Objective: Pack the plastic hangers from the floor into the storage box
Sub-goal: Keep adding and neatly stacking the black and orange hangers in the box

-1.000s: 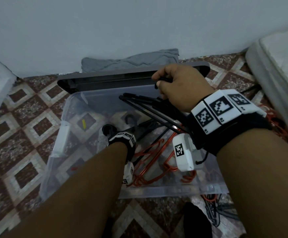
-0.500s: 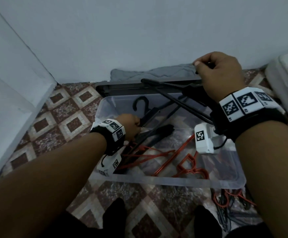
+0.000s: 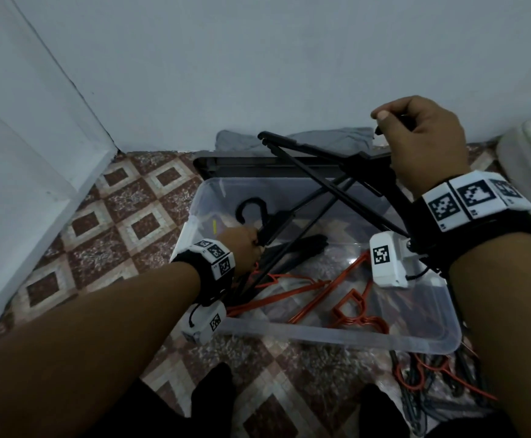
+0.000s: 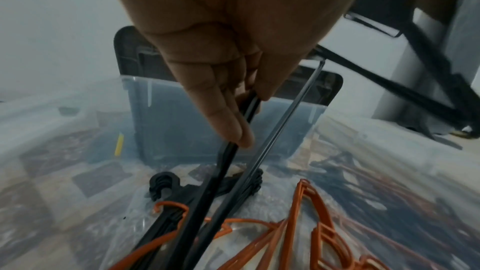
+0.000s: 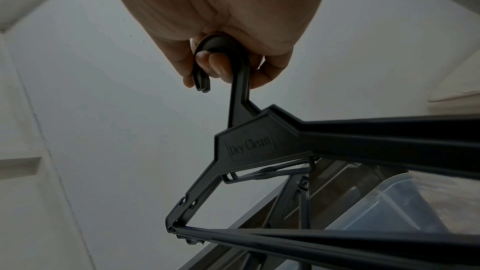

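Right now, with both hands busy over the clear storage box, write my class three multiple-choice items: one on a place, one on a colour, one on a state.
1. Where do the orange hangers lie?
A. inside the clear storage box
B. on the grey cloth
C. in the right hand

2. What colour are the hangers that the right hand holds up?
A. white
B. black
C. orange

3. How does the left hand meet its black hanger?
A. it hovers clear of it
B. it presses it with a flat palm
C. its fingers grip it

Answers:
1 A, the orange hangers rest on the box floor.
2 B, the right wrist view shows black plastic hung from the fingers by the hooks.
3 C, the left wrist view shows fingers closed on a black bar.
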